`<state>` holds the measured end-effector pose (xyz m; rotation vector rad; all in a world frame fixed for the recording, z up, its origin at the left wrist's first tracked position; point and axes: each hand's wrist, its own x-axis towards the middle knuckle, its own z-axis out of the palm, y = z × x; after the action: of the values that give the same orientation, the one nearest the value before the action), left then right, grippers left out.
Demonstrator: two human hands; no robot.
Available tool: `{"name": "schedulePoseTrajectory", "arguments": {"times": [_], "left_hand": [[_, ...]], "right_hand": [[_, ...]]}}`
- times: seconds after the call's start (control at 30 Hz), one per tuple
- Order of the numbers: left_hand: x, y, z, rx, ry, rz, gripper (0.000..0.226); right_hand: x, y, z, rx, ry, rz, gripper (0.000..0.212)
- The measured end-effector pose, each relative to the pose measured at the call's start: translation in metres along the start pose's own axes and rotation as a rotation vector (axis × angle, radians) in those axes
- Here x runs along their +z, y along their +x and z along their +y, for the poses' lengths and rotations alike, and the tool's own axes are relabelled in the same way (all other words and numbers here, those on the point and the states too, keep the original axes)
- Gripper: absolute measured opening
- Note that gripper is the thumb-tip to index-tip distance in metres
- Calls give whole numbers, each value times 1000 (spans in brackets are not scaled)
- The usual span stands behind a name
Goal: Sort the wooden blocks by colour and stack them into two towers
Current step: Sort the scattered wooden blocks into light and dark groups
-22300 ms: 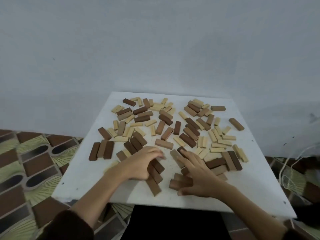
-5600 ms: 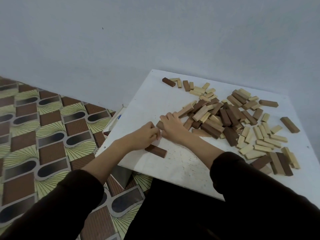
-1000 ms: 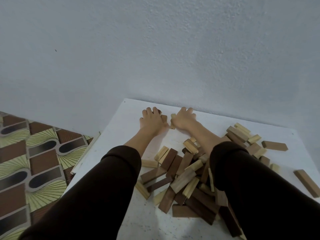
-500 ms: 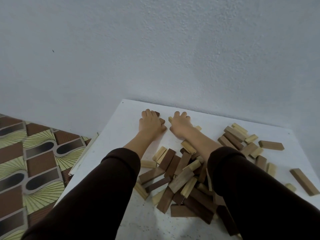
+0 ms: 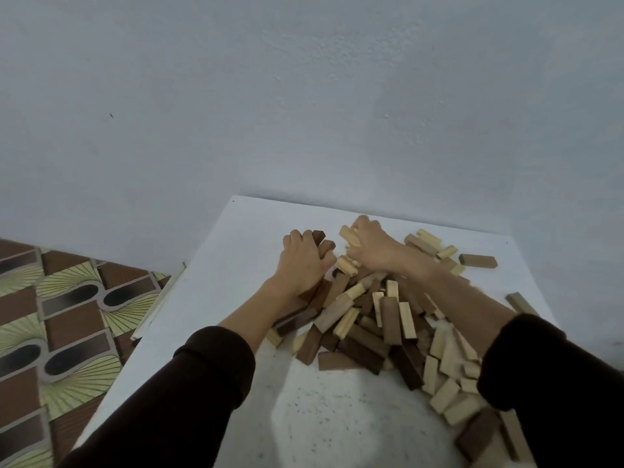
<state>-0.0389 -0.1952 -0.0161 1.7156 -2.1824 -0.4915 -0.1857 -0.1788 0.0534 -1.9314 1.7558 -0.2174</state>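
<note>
Wooden blocks (image 5: pixel 371 319) lie in a mixed heap on the table (image 5: pixel 236 265), on the near side of both hands and mostly to the right. Left hand (image 5: pixel 302 265) is curled round dark blocks (image 5: pixel 319 238), long axes pointing toward the wall (image 5: pixel 304 96); right hand (image 5: pixel 374 249), just beside it, clutches pale blocks (image 5: pixel 348 235). I judge the bare table left of the left hand suits a dark tower; that hand is nearer.

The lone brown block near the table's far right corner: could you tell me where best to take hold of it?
Pinch the lone brown block across its long sides at mid-length, coming from above. It lies flat on the table with nothing on it, and both long sides look free.
</note>
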Motion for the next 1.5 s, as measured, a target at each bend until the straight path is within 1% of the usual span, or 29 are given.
{"name": "schedulePoseTrajectory", "arguments": {"times": [0.03, 0.07, 0.13, 0.17, 0.23, 0.27, 0.33, 0.4, 0.53, 0.67, 0.73, 0.83, 0.97, 1.17, 1.3, 1.43, 1.5], "left_hand": [[1, -10, 2, 8, -22, -8, 44], [1, -19, 4, 1, -42, -16, 43], [2, -36, 6, -43, -34, -28, 48], [3, -42, 6, -49, 3, -37, 48], [7, -52, 4, -34, 68, -61, 45], [7, -55, 4, -27, 63, -69, 43], [8, -59, 3, -11, -12, -90, 42], [7, -63, 4, 11, -111, -108, 45], [2, -66, 4, 2, -252, -100, 46], [1, -62, 0, 25, -252, -127, 37], [0, -62, 0, 27, -247, -123, 37], [-1, -64, 0, 16, -252, -90, 42], [0, -65, -1, 20, -256, -63, 43], [-10, -63, 3, 35, -280, 24, 44], [-19, -55, 12, 84, -269, 41, 42], [-28, -37, 28, 176, -233, 25, 40], [-30, -26, 42, 242, -202, -10, 41]], "right_hand": [[5, -11, 1, -13, -8, 1, 39], [10, -20, 2, -24, -9, 1, 37], [22, -33, 3, -48, 13, 2, 24], [29, -37, 4, -64, 8, -3, 23], [40, -47, 5, -90, -74, -22, 34], [44, -51, 6, -100, -141, -15, 38], [50, -57, 8, -120, -215, 25, 42], [54, -60, 8, -137, -225, 62, 46], [59, -64, 11, -172, -287, 86, 55], [68, -69, 16, -181, -417, 111, 60], [72, -69, 19, -196, -464, 143, 63], [74, -68, 21, -197, -449, 189, 59], [74, -70, 20, -200, -428, 229, 58], [69, -73, 19, -210, -413, 224, 63], [54, -76, 25, -193, -319, 219, 61], [26, -79, 45, -111, -196, 267, 54], [9, -77, 64, -45, -179, 275, 42]]}}
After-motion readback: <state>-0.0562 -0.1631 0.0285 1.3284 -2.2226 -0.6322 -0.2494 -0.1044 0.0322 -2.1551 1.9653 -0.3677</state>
